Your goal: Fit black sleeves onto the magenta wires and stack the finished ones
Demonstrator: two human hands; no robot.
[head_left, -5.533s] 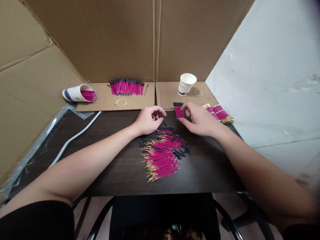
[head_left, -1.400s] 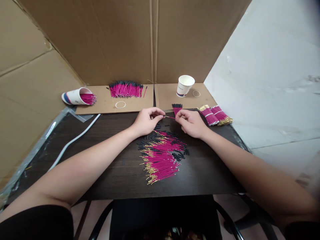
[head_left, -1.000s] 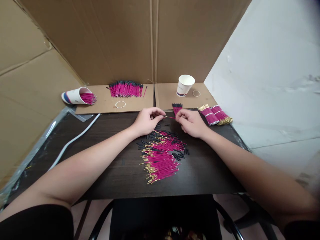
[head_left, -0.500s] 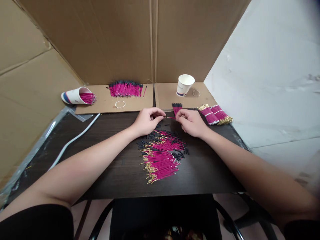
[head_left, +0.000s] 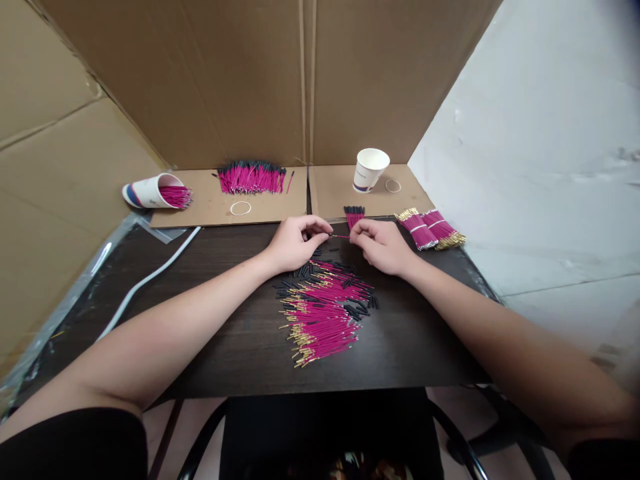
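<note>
A thin magenta wire (head_left: 342,236) spans the gap between my two hands, above the dark table. My right hand (head_left: 381,245) pinches its right end between thumb and fingertips. The wire's left end, with a gold-coloured tip, meets the closed fingertips of my left hand (head_left: 296,244). These pinch a small dark piece that looks like a black sleeve, mostly hidden by the fingers. Below lies a loose pile of magenta wires (head_left: 320,323) with gold tips, and short black sleeves (head_left: 356,311) are scattered around it. Black-ended wires (head_left: 355,217) rest just beyond my right hand.
Black-capped magenta wires (head_left: 253,179) lie on cardboard (head_left: 200,217) at the back. A tipped paper cup (head_left: 147,193) holds more wires; another cup (head_left: 370,172) stands upright. Rubber bands (head_left: 241,209) lie nearby. Banded wire bundles (head_left: 431,230) sit right. A pale cable (head_left: 150,279) crosses the left side.
My right hand has shifted slightly left, bringing the wire closer to my left fingertips. Less of the gold tip shows now. My left hand stays almost in place.
</note>
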